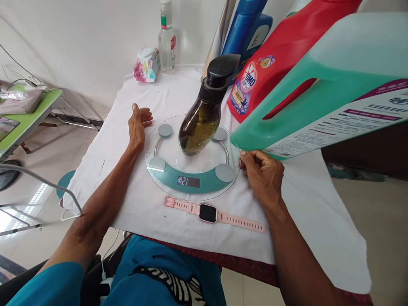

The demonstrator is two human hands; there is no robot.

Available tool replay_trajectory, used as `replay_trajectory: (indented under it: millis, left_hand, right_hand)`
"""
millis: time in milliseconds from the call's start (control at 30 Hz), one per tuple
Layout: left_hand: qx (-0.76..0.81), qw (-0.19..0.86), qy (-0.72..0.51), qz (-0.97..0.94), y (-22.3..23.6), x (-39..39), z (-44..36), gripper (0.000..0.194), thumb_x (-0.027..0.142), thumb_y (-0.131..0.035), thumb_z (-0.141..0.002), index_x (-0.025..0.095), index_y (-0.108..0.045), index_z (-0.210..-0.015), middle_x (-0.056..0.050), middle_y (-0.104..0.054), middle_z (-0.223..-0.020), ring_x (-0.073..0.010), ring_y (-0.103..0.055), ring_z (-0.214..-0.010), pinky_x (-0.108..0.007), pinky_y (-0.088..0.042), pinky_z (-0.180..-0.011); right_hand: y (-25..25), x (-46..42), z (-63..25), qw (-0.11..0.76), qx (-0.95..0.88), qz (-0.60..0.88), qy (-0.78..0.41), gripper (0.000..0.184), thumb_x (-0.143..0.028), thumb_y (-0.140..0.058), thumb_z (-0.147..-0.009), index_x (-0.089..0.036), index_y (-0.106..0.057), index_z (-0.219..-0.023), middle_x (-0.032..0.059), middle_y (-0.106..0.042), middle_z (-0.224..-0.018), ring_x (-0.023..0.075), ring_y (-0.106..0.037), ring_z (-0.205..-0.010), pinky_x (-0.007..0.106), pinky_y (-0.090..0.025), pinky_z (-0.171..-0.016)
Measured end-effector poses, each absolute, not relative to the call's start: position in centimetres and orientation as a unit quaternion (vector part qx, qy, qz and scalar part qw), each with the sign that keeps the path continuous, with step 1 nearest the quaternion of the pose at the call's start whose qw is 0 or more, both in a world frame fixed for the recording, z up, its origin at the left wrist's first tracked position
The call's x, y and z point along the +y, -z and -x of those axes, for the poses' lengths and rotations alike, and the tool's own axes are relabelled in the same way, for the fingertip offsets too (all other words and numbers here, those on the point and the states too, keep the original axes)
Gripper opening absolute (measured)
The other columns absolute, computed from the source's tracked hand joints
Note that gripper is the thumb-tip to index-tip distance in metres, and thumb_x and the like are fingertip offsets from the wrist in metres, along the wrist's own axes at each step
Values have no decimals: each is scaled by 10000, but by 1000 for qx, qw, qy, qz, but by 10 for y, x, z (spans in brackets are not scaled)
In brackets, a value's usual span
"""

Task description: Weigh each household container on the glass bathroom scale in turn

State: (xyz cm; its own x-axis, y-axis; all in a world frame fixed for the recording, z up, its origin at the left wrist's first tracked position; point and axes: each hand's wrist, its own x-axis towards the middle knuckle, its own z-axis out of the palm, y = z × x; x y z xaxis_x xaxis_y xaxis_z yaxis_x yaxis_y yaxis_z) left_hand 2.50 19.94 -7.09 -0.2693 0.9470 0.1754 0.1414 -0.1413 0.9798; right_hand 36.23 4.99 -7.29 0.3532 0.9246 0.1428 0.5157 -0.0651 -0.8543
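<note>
A round glass bathroom scale (183,185) lies on the white cloth in front of me, its small display lit with digits. On its glass stands a dark brown pump bottle (201,121) with a black pump top, part-filled with liquid. My right hand (263,172) is at the scale's right edge, thumb and fingers closed on the rim. Left of the scale, my left hand (138,125) rests on its side, thumb up and fingers apart from the glass, holding nothing. A pink-strapped smartwatch (208,213) lies stretched out between the scale and the table's near edge.
Behind on the right stand a large green-liquid jug (287,123), a red OMO detergent bottle (255,80) and blue bottles (244,32). A clear bottle (167,46) and a wipes pack (147,66) are at the back. A green table (32,117) stands far left.
</note>
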Motion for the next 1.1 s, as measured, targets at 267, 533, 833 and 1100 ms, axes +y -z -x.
replay_trajectory:
  millis: [267,533,833,1100]
  left_hand:
    - [549,321,-555,-536,71,189,-25,888,994,-343,-930,212,-758,-1000,-157,-766,-1067,-291,-748,-1021,-488,-643,-986]
    - [546,310,-541,-559,75,191,-24,843,954,-313,-962,230,-747,-970,-146,-749,-1070,-285,-722,-1021,-484,-633,-996]
    - [550,314,-528,-566,72,186,-26,883,1001,-309,-932,233,-743,-969,-139,-760,-1108,-277,-725,-1040,-455,-598,-1008]
    - [556,337,-512,-561,66,190,-22,903,1014,-295,-922,226,-728,-1011,-156,-756,-1133,-287,-724,-1059,-459,-597,-994]
  right_hand:
    - [73,50,-362,450,-518,687,-239,401,-511,-650,-942,-258,-594,-637,-24,-574,-555,139,-477,-510,332,-390,-620]
    - [75,50,-364,447,-522,686,-236,377,-434,-661,-964,-257,-591,-639,-23,-578,-564,139,-490,-517,327,-406,-626]
    - [71,51,-363,442,-519,689,-247,377,-492,-654,-943,-262,-602,-649,-11,-617,-588,145,-503,-518,333,-430,-622]
    - [70,51,-362,443,-508,694,-253,390,-514,-670,-926,-252,-616,-642,-5,-621,-610,136,-521,-531,320,-460,-617]
